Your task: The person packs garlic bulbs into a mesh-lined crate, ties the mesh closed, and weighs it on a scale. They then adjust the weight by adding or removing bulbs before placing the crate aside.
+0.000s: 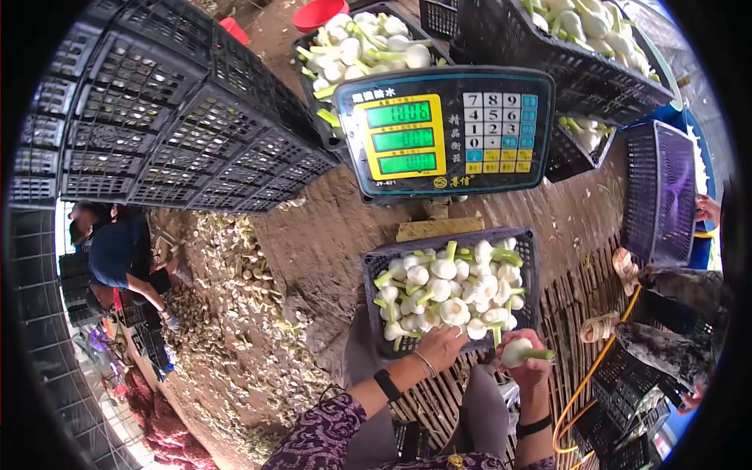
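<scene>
A black plastic crate full of white garlic bulbs with short green stems stands in front of my knees, under the scale display. My right hand, at the crate's near right corner, is closed around a single garlic bulb whose green stem points right. At the near rim, my left hand rests against the bulbs with its fingers curled; whatever is under the fingertips is hidden. Beyond the crate rises a digital scale display with green lit readouts and a keypad.
Stacked black crates tower at the left. More garlic fills a crate behind the display and another at upper right. A purple crate stands beside another person's hand. A person bends at far left. Peelings litter the ground.
</scene>
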`<state>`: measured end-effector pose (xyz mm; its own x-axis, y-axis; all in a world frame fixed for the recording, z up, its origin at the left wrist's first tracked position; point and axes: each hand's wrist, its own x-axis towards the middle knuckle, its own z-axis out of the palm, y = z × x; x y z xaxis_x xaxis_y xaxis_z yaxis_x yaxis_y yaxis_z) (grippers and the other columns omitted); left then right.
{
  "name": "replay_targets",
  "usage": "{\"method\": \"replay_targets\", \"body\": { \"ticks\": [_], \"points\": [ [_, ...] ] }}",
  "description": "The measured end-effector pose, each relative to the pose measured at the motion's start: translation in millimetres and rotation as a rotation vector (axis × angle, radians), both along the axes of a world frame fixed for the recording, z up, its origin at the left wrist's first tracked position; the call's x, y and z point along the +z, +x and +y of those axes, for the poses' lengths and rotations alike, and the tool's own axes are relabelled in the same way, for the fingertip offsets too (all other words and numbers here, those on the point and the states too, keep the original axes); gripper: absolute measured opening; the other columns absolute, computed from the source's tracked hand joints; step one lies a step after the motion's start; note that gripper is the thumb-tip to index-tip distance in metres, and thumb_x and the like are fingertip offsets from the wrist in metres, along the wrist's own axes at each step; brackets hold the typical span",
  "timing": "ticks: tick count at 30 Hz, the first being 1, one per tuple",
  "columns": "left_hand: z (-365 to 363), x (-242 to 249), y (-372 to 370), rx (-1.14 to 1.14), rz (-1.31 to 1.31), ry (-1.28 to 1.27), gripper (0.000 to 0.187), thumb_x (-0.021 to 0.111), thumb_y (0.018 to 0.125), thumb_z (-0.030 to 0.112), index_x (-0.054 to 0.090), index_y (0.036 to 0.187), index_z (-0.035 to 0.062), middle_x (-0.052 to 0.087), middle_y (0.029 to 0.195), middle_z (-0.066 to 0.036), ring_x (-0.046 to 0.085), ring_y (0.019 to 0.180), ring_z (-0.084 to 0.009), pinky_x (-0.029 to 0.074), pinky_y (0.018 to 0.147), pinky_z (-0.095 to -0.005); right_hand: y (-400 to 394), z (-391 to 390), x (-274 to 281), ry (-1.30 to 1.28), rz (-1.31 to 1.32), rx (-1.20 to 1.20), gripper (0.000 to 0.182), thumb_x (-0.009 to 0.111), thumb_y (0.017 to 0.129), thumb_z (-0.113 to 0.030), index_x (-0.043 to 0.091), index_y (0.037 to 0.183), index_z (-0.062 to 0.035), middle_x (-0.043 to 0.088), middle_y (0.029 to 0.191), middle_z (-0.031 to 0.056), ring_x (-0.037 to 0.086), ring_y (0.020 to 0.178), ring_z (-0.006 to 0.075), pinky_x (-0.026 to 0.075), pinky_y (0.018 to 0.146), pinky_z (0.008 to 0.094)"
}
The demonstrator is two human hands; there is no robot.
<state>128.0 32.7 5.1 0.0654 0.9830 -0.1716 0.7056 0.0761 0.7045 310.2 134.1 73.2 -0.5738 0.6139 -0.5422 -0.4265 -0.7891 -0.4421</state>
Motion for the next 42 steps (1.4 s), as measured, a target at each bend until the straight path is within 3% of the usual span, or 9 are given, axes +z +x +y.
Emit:
{"method": "replay_targets", "body": {
  "ticks": [3, 6, 14, 16, 24, 32, 37, 39, 42],
  "points": [
    [-6, -3, 9, -0.045, 0.082, 0.085, 0.01, 0.056, 0.066, 0.01, 0.053, 0.075, 0.0097, 0.05, 0.084, -0.007, 0.051, 0.083, -0.0255, 0.042, 0.065, -0.0363, -4, -4, 3, -0.005, -0.017, 0.029, 0.048, 0.073, 0.06, -0.021, 0.051, 0.098, -0.002, 0.053, 0.091, 0.0194, 0.059, 0.079, 0.0306, 0.056, 0.052, 0.0341],
    [-18, -14, 25, -0.312, 0.127, -0.126, 0.017, 0.059, 0.068, 0.014, 0.056, 0.084, 0.0106, 0.049, 0.089, -0.007, 0.049, 0.089, -0.0238, 0.04, 0.068, -0.037, 3, -4, 5, 0.021, -0.004, 0.06, 0.046, 0.073, 0.061, -0.02, 0.051, 0.099, -0.0031, 0.053, 0.091, 0.0192, 0.059, 0.08, 0.0307, 0.055, 0.052, 0.035],
    [-31, -6, 37, -0.284, 0.058, -0.178, 0.017, 0.055, 0.07, 0.01, 0.055, 0.087, 0.0118, 0.05, 0.088, -0.005, 0.05, 0.089, -0.0233, 0.038, 0.074, -0.0379, 29, -11, 6, -0.055, -0.088, -0.021, 0.046, 0.072, 0.062, -0.021, 0.053, 0.1, -0.006, 0.056, 0.092, 0.0163, 0.059, 0.08, 0.0324, 0.053, 0.055, 0.0376],
    [-35, -12, 37, -0.265, 0.075, -0.155, 0.039, 0.06, 0.068, 0.012, 0.055, 0.106, 0.0151, 0.053, 0.086, -0.005, 0.053, 0.083, -0.023, 0.042, 0.068, -0.0371, 32, -14, 3, -0.095, -0.159, -0.052, 0.043, 0.07, 0.067, -0.025, 0.052, 0.102, -0.007, 0.056, 0.092, 0.0155, 0.06, 0.079, 0.0312, 0.052, 0.055, 0.037],
    [-32, -5, 25, -0.283, 0.115, -0.222, 0.033, 0.061, 0.067, 0.012, 0.06, 0.1, 0.0149, 0.055, 0.087, -0.006, 0.055, 0.084, -0.0242, 0.043, 0.068, -0.037, 20, -6, -4, -0.247, -0.164, 0.001, 0.039, 0.063, 0.076, -0.029, 0.048, 0.106, -0.0079, 0.058, 0.088, 0.0125, 0.06, 0.071, 0.028, 0.049, 0.052, 0.0352],
    [-35, -16, 13, -0.268, 0.091, -0.223, 0.025, 0.061, 0.066, 0.012, 0.062, 0.09, 0.0124, 0.055, 0.086, -0.009, 0.055, 0.085, -0.0273, 0.044, 0.071, -0.0402, -7, 14, 17, -0.05, -0.286, 0.083, 0.048, 0.065, 0.068, -0.02, 0.046, 0.107, -0.0009, 0.056, 0.091, 0.012, 0.059, 0.077, 0.0278, 0.049, 0.055, 0.0338],
    [-20, 6, 1, -0.366, 0.093, -0.621, 0.032, 0.06, 0.068, 0.01, 0.062, 0.099, 0.0153, 0.055, 0.095, -0.012, 0.054, 0.092, -0.0302, 0.041, 0.079, -0.0416, 0, 11, 0, 0.04, -0.272, 0.031, 0.037, 0.063, 0.072, -0.026, 0.048, 0.097, -0.0024, 0.055, 0.082, 0.0097, 0.059, 0.071, 0.0206, 0.05, 0.053, 0.03],
    [-45, -17, 7, -0.211, 0.101, -0.171, 0.019, 0.051, 0.07, 0.006, 0.061, 0.085, 0.01, 0.053, 0.086, -0.015, 0.052, 0.078, -0.0324, 0.043, 0.065, -0.0421, 1, 9, 2, -0.086, -0.392, -0.042, 0.036, 0.061, 0.075, -0.031, 0.049, 0.094, -0.0029, 0.056, 0.08, 0.009, 0.058, 0.068, 0.0182, 0.049, 0.053, 0.0288],
    [-42, -23, 18, -0.27, 0.179, -0.117, 0.024, 0.051, 0.074, 0.01, 0.056, 0.098, 0.0105, 0.05, 0.105, -0.018, 0.052, 0.083, -0.034, 0.043, 0.067, -0.0414, 19, -3, -13, -0.13, -0.38, -0.05, 0.035, 0.061, 0.075, -0.033, 0.051, 0.091, -0.0034, 0.056, 0.079, 0.0086, 0.058, 0.069, 0.019, 0.047, 0.053, 0.0286]
  ]
}}
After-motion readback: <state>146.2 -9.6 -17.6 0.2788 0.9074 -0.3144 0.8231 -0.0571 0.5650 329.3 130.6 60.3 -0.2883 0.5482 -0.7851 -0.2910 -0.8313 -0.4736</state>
